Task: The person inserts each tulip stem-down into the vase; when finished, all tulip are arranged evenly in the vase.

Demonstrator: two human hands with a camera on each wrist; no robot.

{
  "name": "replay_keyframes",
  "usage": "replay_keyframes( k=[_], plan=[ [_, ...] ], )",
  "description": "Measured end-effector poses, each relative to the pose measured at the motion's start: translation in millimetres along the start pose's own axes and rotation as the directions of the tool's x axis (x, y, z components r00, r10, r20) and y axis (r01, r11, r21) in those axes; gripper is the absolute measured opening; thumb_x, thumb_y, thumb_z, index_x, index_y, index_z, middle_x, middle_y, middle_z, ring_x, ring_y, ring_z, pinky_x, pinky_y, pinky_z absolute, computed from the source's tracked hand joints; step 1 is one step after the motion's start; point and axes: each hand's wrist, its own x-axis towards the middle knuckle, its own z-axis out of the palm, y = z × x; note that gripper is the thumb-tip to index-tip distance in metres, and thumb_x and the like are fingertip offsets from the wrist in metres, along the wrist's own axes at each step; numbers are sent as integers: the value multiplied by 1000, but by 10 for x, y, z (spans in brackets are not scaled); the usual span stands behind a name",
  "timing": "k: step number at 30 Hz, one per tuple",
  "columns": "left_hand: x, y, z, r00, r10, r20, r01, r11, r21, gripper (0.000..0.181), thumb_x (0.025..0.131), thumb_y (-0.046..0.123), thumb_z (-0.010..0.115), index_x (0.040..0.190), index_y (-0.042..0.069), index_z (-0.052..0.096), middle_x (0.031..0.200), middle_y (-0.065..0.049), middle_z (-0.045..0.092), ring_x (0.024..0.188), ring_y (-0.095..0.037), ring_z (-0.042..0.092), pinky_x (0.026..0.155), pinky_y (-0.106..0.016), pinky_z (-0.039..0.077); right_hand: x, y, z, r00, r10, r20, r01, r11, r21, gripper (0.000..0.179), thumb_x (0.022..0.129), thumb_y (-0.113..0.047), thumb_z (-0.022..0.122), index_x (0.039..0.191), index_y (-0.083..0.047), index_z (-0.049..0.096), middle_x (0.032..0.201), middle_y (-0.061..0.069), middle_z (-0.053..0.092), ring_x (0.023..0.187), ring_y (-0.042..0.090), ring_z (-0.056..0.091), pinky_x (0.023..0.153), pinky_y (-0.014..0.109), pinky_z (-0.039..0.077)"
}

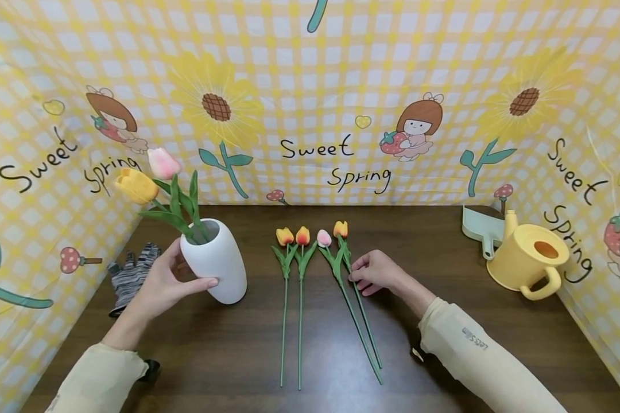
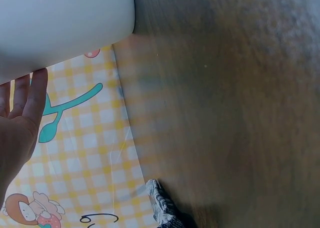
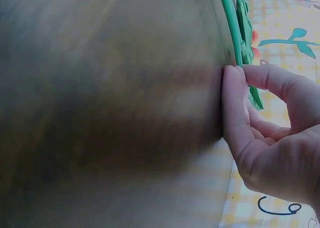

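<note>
My left hand (image 1: 164, 282) holds a white vase (image 1: 218, 265), thumb on its front and fingers at its left side; the left wrist view shows those fingers (image 2: 36, 95) against the smooth wall. A yellow tulip (image 1: 136, 185) and a pink tulip (image 1: 163, 163) stand in the vase. On the table, my right hand (image 1: 376, 272) pinches the stem of the rightmost orange-yellow tulip (image 1: 341, 229). In the right wrist view, thumb and forefinger meet at the green stem (image 3: 231, 25). Beside it lies a pale pink tulip (image 1: 324, 238). Two more orange-yellow tulips (image 1: 302, 236) lie left of these.
A grey striped glove (image 1: 132, 274) lies behind my left forearm. At the right stand a yellow watering can (image 1: 522, 261) and a pale green dustpan-like scoop (image 1: 480, 229). Patterned cloth (image 1: 310, 103) walls the dark wooden table (image 1: 227, 355) at the back and sides.
</note>
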Motion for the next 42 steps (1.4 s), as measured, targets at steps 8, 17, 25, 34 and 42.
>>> replay_keyframes(
  k=[8,17,25,34,42],
  plan=[
    [-1,15,-3,1000,-11,3,11,1000,12,84,74,1,90,145,20,49,122,-3,63,104,-14,65,75,-32,59,3,-3,-79,996,25,80,-26,1000,8,17,88,-3,71,102,3,63,87,12,72,62,19,68,57,38,61],
    [-5,27,0,1000,-23,-1,23,999,25,84,74,3,90,145,21,49,122,-2,63,104,-14,65,75,-32,59,-90,-106,-249,990,27,139,-29,1000,10,20,89,-3,69,106,6,62,96,18,72,67,22,70,62,39,61],
    [1,31,0,1000,-29,3,28,999,15,83,74,2,90,145,20,49,122,-3,63,104,-14,66,76,-32,59,-191,-208,-496,981,17,195,-30,998,63,38,91,-5,70,122,12,56,109,26,70,71,21,71,67,38,62],
    [6,37,1,999,-32,7,32,999,13,83,75,2,90,145,20,48,123,-3,63,104,-14,66,77,-27,58,-289,-317,-680,971,4,240,-30,994,104,45,93,-6,70,128,15,51,108,25,71,75,20,72,72,41,61],
    [7,36,-5,999,-40,3,40,999,33,84,75,4,90,145,20,48,123,-2,62,105,-13,65,77,-25,57,-381,-422,-732,957,-29,290,-25,983,180,29,95,-6,68,119,6,58,104,18,73,81,24,74,76,44,61]
  ],
)
